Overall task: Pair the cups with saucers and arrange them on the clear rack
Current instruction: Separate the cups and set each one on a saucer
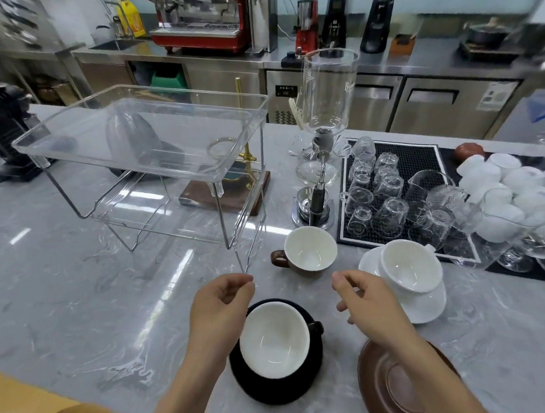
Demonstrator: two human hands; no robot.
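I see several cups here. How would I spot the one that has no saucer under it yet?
Start at the clear rack on the grey counter, then look just past its front right leg. There stands the brown cup, white inside, directly on the counter. The black cup and white cup both sit on saucers.

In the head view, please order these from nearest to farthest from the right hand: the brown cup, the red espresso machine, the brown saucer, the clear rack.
From the right hand:
1. brown saucer, directly under the forearm, at the near edge.
2. brown cup, just beyond the hand, slightly left.
3. clear rack, farther left on the counter.
4. red espresso machine, on the back counter.
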